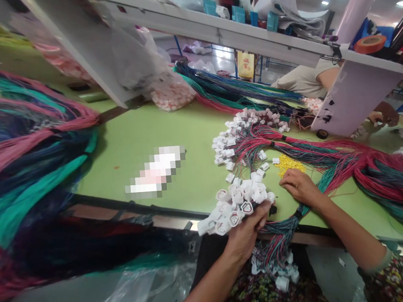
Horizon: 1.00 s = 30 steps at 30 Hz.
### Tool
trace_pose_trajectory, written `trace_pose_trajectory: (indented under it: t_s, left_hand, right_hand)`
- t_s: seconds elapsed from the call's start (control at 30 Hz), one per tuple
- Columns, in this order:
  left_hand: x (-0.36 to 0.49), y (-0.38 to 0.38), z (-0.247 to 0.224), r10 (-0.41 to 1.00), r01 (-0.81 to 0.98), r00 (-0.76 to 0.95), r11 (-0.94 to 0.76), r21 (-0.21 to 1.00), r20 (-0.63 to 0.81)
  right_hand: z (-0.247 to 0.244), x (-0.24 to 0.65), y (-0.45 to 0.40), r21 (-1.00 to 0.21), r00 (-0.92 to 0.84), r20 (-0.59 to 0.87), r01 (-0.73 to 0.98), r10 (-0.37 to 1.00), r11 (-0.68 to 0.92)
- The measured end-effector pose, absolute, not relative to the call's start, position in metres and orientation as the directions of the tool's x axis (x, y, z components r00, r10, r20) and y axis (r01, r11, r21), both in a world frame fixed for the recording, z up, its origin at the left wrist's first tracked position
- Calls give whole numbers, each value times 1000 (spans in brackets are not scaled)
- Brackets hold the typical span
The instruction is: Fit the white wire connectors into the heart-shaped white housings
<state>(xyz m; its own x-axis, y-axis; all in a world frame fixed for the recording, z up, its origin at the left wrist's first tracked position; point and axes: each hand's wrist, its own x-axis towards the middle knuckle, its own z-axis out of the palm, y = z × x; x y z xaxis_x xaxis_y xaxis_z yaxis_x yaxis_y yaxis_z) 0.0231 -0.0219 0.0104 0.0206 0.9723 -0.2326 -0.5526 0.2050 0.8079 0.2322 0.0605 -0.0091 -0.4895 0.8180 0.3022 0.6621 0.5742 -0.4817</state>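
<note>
My left hand [247,230] is wrapped round a bunch of white plug connectors [237,199], their open ends facing up and toward me. Wires run from the bunch into a dark tied bundle [284,225] at the table's front edge, and more white connectors [282,274] hang below over my lap. My right hand [300,188] rests at the near edge of a small heap of yellow pieces [289,164], fingers bent and drawn together. Whatever its fingertips hold is too small to tell. Just beyond lies a spread of wired white connectors [227,144].
Thick red and green wire bundles [378,161] lie right; blurred ones [32,149] overhang the left. A bag of pale parts [171,91] stands at the back of the green table [145,132]. A shelf [235,38] crosses above. Behind it, another person's arm [329,75] shows.
</note>
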Motion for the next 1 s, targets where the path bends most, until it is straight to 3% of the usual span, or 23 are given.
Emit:
trace_pose_trajectory:
  t_s: [0.23, 0.3, 0.37, 0.57, 0.8, 1.0]
  left_hand:
    - [22, -23, 7, 968, -531, -5, 211, 821, -252]
    - [20, -25, 7, 969, -509, -17, 205, 836, -248]
    - [19, -27, 8, 975, -487, -14, 187, 853, -222]
    - [19, -30, 6, 978, -451, -9, 181, 874, -207]
    - [19, -31, 7, 978, -467, 12, 190, 864, -209]
    - [19, -30, 5, 982, -476, 82, 189, 859, -170]
  right_hand:
    - [23, 214, 32, -635, -370, 379, 563, 848, 530]
    - [36, 205, 14, -805, -268, 355, 399, 896, 439]
    - [45, 197, -3, -870, -207, 342, 299, 917, 392]
    - [53, 184, -26, -801, -213, 466, 310, 859, 511]
    - [42, 185, -25, -826, -100, 457, 322, 884, 463]
    - [34, 184, -24, -844, -103, 442, 291, 891, 451]
